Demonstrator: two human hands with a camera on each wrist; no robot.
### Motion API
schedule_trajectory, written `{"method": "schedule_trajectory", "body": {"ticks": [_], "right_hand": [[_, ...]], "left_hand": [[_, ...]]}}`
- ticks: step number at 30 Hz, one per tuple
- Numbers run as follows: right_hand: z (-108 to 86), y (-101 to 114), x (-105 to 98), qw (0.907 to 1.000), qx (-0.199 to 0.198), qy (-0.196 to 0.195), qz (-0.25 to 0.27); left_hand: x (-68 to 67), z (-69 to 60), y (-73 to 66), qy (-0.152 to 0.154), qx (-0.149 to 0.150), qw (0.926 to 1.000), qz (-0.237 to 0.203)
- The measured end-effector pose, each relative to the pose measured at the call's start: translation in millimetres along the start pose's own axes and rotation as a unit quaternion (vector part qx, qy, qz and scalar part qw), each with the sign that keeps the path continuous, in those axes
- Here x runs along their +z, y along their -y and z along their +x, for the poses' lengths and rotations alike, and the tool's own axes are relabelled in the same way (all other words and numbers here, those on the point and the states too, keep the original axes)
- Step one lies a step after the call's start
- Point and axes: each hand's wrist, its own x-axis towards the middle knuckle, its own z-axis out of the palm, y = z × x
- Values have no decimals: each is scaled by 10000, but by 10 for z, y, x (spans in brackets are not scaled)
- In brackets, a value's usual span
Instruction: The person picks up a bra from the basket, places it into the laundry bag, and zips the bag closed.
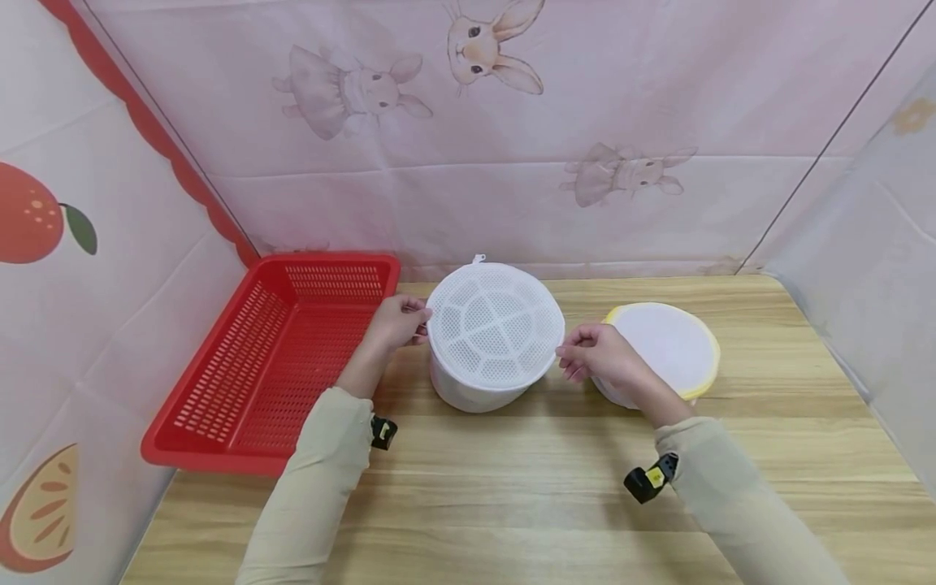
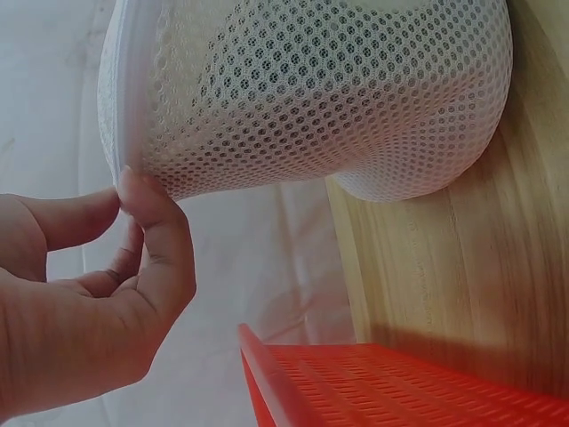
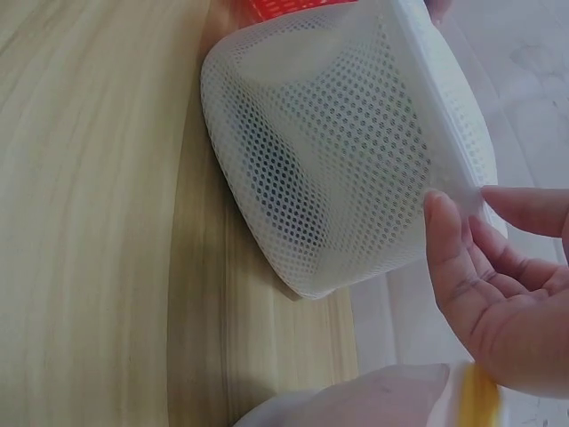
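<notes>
A white mesh laundry bag (image 1: 497, 325), round and zipped along its top rim, stands upright on the table in the head view. My left hand (image 1: 397, 322) pinches its rim on the left side between thumb and finger. On the opposite side my right hand (image 1: 601, 355) pinches the same rim. Through the honeycomb mesh (image 2: 311, 98) in the left wrist view, the inside looks mostly hollow. The right wrist view shows the bag's side wall (image 3: 356, 142) sagging inward a little. A small zipper pull (image 1: 478, 258) sticks out at the back of the rim.
To the left sits a red plastic basket (image 1: 270, 463) with slotted walls, close to my left forearm. A second round white bag with yellow trim (image 1: 665, 345) stands right of the mesh bag, partly behind my right hand. A printed cloth wall (image 1: 512, 219) rises behind the wooden table (image 1: 512, 504).
</notes>
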Motion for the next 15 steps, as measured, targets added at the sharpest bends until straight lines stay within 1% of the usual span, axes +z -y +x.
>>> {"method": "schedule_trajectory", "body": {"ticks": [4, 7, 10, 15], "right_hand": [[-8, -9, 35, 9995, 37, 17, 310], [-13, -5, 47, 9993, 38, 59, 372], [-15, -1, 52, 9993, 24, 82, 368], [-8, 6, 60, 9997, 12, 74, 222]], "left_hand": [[2, 3, 10, -42, 19, 10000, -38], [1, 9, 25, -87, 34, 9999, -52], [-4, 18, 45, -158, 71, 9998, -60], [-13, 20, 53, -234, 66, 9997, -79]]}}
